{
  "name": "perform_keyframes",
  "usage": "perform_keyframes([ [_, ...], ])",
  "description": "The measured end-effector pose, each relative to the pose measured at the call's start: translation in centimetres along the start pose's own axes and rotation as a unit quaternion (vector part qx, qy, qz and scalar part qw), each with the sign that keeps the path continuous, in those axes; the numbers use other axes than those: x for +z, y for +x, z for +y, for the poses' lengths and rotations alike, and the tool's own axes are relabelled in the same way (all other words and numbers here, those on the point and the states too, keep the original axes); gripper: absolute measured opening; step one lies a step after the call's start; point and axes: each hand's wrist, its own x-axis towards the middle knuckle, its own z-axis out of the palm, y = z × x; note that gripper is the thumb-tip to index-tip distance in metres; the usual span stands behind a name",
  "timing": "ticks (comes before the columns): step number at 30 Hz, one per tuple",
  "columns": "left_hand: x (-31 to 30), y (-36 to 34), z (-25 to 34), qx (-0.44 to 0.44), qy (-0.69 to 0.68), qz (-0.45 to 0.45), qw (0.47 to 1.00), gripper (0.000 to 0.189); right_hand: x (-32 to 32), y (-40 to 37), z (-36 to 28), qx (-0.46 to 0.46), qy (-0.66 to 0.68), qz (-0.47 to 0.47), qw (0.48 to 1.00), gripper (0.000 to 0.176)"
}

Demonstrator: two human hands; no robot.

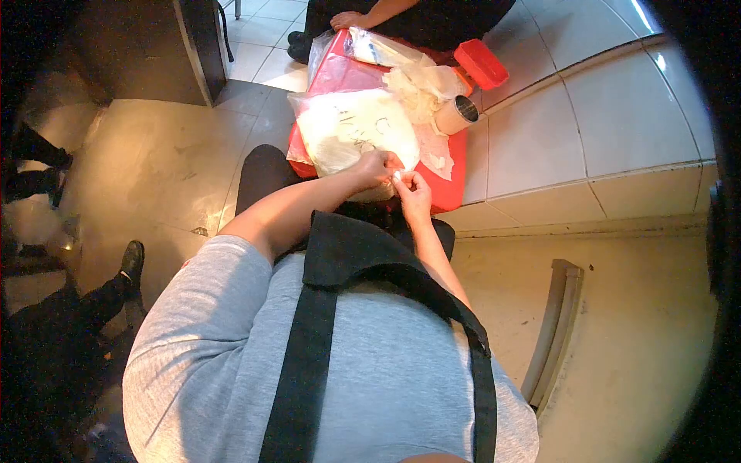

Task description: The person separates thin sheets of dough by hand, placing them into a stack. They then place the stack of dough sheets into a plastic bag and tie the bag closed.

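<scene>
My left hand (375,169) and my right hand (414,194) meet at the near edge of a red table (455,170), fingertips pinched close together. Between them shows a small white piece (397,176), too small to name. Just beyond my left hand lies a large clear plastic bag (351,123) with pale contents and dark marks on it. A white can-like container (457,114) with a dark mouth stands tilted to the right, beside crumpled pale plastic wrapping (421,86).
A red plastic tray (482,64) sits at the table's far right by the tiled wall (617,116). Flat plastic packets (382,48) lie at the far end, where another person's hand (350,20) rests. Another person's shoe (133,262) is on the floor at left.
</scene>
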Motion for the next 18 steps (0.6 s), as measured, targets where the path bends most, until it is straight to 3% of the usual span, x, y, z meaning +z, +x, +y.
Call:
perform_keyframes([
  [3,-0.5,0.6,-0.6,0.042,0.071,-0.071,0.994,0.013,-0.3,0.2,-0.3,0.028,0.009,0.012,0.999,0.009],
  [6,-0.6,0.5,-0.4,0.066,0.167,-0.059,0.982,0.013,-0.4,0.4,-0.7,0.07,0.031,0.009,0.997,0.008],
  [9,-0.3,-0.3,0.1,0.038,0.046,-0.019,0.998,0.014,-0.4,0.6,-1.0,0.088,0.047,0.005,0.995,0.01],
  [12,-0.8,0.1,-0.9,0.01,-0.12,-0.044,0.992,0.015,-0.6,0.7,-0.7,0.071,0.044,0.002,0.997,0.01],
  [16,-0.9,0.7,-1.2,0.003,-0.066,-0.03,0.997,0.013,-0.1,0.6,-0.6,0.006,0.068,0.063,0.996,0.009],
  [18,-0.4,0.2,0.2,0.014,-0.05,-0.01,0.999,0.013,-0.2,0.6,-1.3,0.032,0.07,0.045,0.996,0.009],
])
